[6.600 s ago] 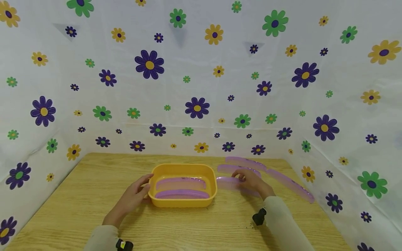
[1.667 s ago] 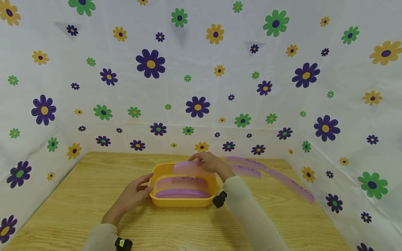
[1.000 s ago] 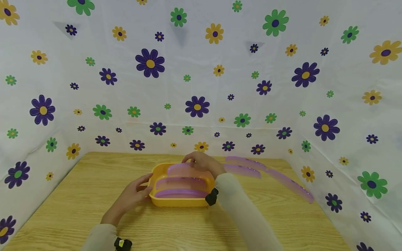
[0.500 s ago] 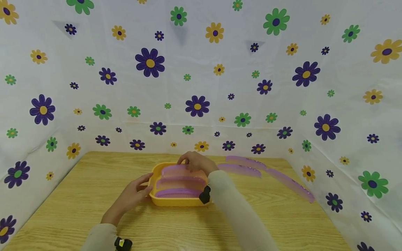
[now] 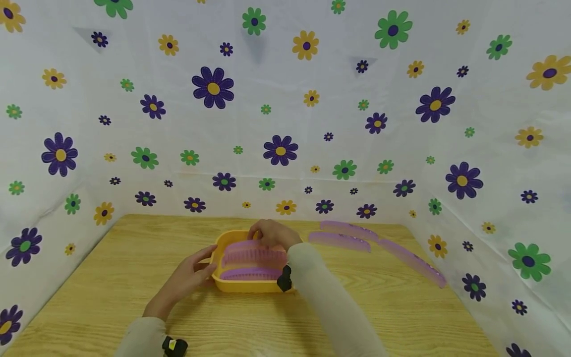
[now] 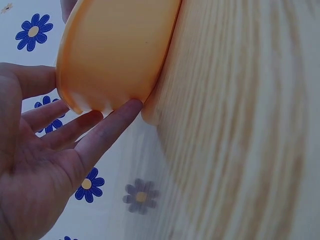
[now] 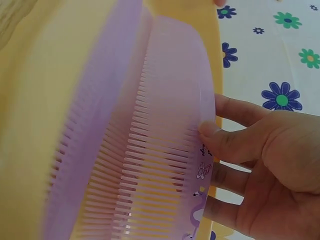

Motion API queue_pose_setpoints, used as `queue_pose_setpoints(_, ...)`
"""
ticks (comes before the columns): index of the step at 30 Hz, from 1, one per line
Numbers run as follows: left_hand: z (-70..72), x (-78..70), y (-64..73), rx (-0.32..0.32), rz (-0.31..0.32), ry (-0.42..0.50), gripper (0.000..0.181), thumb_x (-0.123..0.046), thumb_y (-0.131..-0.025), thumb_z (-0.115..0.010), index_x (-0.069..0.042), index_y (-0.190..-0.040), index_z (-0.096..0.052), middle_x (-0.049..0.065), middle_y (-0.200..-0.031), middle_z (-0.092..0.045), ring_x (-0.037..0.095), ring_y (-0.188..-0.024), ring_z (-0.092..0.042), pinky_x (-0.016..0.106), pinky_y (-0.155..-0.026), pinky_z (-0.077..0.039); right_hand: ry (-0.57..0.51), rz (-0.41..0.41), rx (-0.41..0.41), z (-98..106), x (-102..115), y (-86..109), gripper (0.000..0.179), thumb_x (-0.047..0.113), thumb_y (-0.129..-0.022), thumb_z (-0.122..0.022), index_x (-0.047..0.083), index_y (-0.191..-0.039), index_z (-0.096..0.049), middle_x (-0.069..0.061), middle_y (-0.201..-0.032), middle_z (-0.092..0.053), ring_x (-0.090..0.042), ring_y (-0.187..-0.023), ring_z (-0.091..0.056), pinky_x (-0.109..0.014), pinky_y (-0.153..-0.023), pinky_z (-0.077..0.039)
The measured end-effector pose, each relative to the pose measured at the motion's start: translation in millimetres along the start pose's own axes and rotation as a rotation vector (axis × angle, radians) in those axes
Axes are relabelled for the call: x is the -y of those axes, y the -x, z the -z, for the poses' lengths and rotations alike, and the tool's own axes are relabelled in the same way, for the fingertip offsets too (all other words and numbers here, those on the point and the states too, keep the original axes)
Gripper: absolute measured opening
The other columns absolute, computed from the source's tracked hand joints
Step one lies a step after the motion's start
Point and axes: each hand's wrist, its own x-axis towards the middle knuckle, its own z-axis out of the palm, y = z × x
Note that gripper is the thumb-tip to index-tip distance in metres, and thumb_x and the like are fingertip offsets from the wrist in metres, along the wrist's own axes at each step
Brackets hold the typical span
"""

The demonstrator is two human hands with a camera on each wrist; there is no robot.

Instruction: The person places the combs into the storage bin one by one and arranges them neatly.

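My left hand [image 5: 187,277] holds the left end of a yellow basin [image 5: 256,286]. In the left wrist view its fingers lie against the outer wall [image 6: 120,50], with one fingertip at the rim. My right hand [image 5: 273,234] reaches over the basin's back rim and pinches a translucent purple comb [image 7: 175,90] by its spine between thumb and fingers. That comb is inside the basin, teeth towards the front. In front of it are a second purple comb [image 5: 254,256] and a third purple comb [image 5: 251,271]; the right sleeve hides their right ends.
Three more purple combs lie on the wooden table [image 5: 134,258] to the right: a back comb [image 5: 348,229], a comb before it [image 5: 339,240], and a slanting comb [image 5: 412,263]. A flower-print white cloth [image 5: 245,119] walls in the back and sides.
My right hand picked up a comb from the table right of the basin and brought it left over the basin. In the last second it lowered the comb in behind the others. The left hand stays put.
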Motion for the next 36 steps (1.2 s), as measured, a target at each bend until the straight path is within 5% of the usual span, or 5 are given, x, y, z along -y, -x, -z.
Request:
queue_pose_setpoints(15,0.2,-2.3,-0.2,-0.001,0.001,-0.008,0.058,-0.013,-0.107,-0.054,-0.004,-0.160,-0.033,0.029,-0.162,-0.036,0.048,-0.134,-0.056,0.034,-0.089,-0.065,0.104,0.004,-0.005,-10,-2,-8.0,0.039,-0.013,-0.093,-0.059,0.016,-0.112,-0.077,-0.003,-0.105,-0.068,-0.017,-0.095,-0.058,-0.026,-0.086,-0.056)
queue_pose_setpoints(36,0.8,-0.6,-0.6,0.006,0.009,0.008,0.058,-0.015,-0.107,-0.055,-0.006,-0.161,-0.033,0.028,-0.162,-0.036,0.048,-0.136,-0.054,0.034,-0.090,-0.064,0.073,-0.027,0.032,-11,2,1.1,0.037,-0.005,-0.097,-0.058,0.017,-0.123,-0.072,-0.004,-0.121,-0.067,-0.019,-0.107,-0.060,-0.037,-0.111,-0.053)
